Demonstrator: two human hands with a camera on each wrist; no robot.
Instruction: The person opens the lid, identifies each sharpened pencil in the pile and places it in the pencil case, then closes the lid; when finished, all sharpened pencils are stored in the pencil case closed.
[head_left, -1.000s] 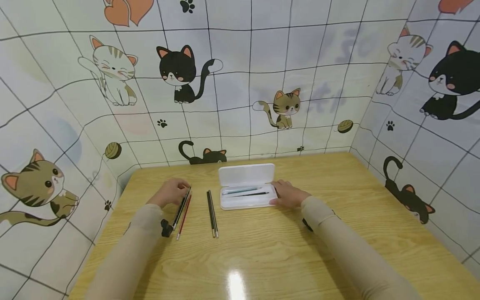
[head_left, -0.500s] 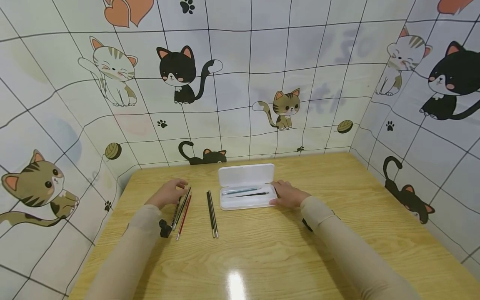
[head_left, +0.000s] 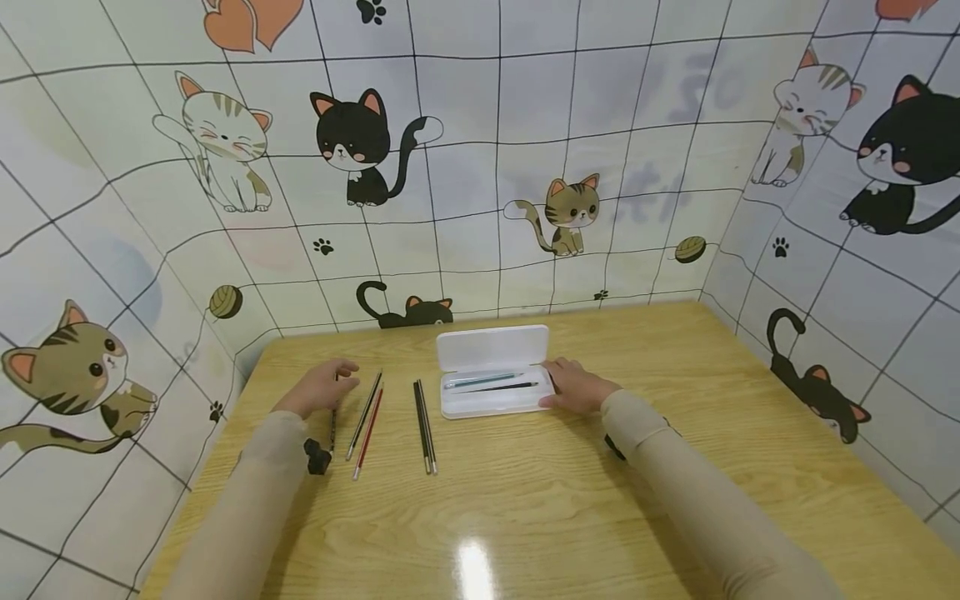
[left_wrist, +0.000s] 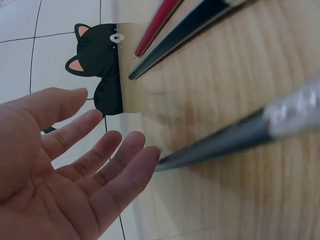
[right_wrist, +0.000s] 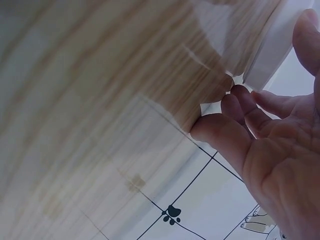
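Observation:
My left hand (head_left: 318,390) is at the left of the table, palm turned inward and fingers loosely spread. In the left wrist view a dark pencil (left_wrist: 220,140) lies with its tip right at the little finger, and nothing is gripped. Just right of that hand are a dark pencil (head_left: 364,417) and a red pencil (head_left: 368,433). My right hand (head_left: 581,388) holds the right end of an open white pencil case (head_left: 492,348), thumb at the front corner and fingers farther back. Inside the case lie a light-blue pencil (head_left: 483,381) and a black pencil (head_left: 497,388).
Two dark pencils (head_left: 424,429) lie side by side between the left group and the case. The wooden table (head_left: 540,517) meets a cloth wall (head_left: 480,183) printed with cats at the back and sides. Black wrist cameras (head_left: 318,457) sit under the sleeves.
My left hand has moved left, and one dark pencil beside it has shifted left, apart from the other dark pencil and the red one. The right hand and the case have stayed put.

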